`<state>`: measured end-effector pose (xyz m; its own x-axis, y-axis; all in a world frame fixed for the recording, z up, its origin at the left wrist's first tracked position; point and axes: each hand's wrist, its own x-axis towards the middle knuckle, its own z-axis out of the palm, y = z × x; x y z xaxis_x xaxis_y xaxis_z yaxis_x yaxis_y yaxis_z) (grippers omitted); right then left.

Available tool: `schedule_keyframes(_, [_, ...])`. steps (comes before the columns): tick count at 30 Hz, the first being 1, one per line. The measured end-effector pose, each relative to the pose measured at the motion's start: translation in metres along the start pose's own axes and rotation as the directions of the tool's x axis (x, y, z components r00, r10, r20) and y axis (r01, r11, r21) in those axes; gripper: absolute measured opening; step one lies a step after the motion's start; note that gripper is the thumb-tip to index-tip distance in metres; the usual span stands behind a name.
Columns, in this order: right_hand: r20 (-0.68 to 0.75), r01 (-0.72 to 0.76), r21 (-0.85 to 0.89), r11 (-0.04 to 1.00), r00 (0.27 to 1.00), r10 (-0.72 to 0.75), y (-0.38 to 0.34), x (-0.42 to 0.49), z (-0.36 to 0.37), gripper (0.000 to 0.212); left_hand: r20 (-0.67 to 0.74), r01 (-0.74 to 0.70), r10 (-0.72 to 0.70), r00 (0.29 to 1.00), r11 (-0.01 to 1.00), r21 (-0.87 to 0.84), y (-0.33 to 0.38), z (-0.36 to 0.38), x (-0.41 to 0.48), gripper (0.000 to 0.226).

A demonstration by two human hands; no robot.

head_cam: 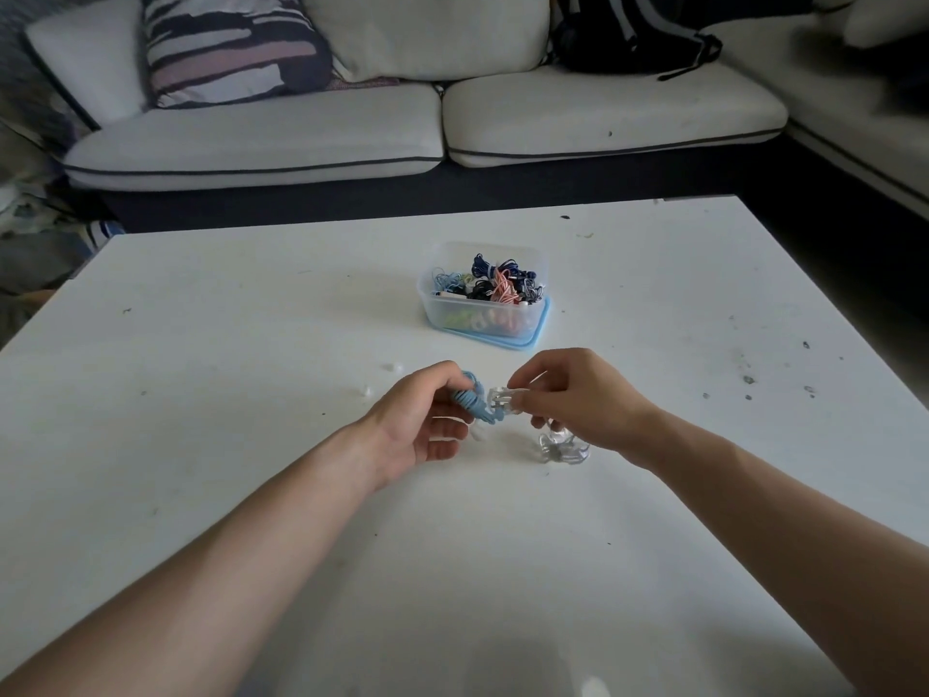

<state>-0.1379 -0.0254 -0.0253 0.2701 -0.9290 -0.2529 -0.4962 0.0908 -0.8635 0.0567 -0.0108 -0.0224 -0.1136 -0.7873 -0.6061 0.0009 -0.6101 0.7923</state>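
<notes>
The counter (251, 369) is showing a smooth, matt white finish, speckled with dark marks. The container (482, 314) on the counter is appearing as translucent, lightly glossy plastic over a blue plastic lid (540, 334). The clip (505, 397) near the container is looking like clear, glossy plastic. The cord (475, 402) touching it is appearing matt blue.

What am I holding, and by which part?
The left hand pinches a blue coiled cord at its far end. The right hand pinches a clear clip by its right side.
</notes>
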Motion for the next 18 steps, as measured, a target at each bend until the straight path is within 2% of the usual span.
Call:
schedule_keyframes(5, [-0.078,0.023,-0.116,0.993,0.996,-0.032,-0.001,0.000,0.003,0.008,0.085,-0.014,0.007,0.996,0.996,0.083,-0.001,-0.002,-0.001,0.018])
schedule_keyframes(8, [-0.115,-0.026,-0.196,0.980,0.993,0.003,0.001,0.001,0.001,0.006,0.143,-0.052,0.031,0.989,0.988,0.144,0.001,-0.005,-0.002,0.008])
schedule_keyframes(12, [-0.136,-0.097,-0.272,0.957,0.989,0.061,0.006,0.003,-0.002,0.005,0.228,-0.079,0.053,0.972,0.991,0.106,0.003,-0.010,0.000,0.009])
schedule_keyframes(15, [-0.192,-0.121,-0.262,0.957,0.979,0.071,0.006,0.003,-0.004,0.004,0.175,-0.028,0.012,0.985,0.995,0.092,0.001,-0.010,0.002,0.014])
schedule_keyframes(18, [-0.167,-0.086,-0.108,0.990,0.984,0.067,0.002,0.001,-0.005,0.007,0.084,0.020,-0.023,0.996,0.999,0.042,-0.001,-0.010,0.005,0.018])
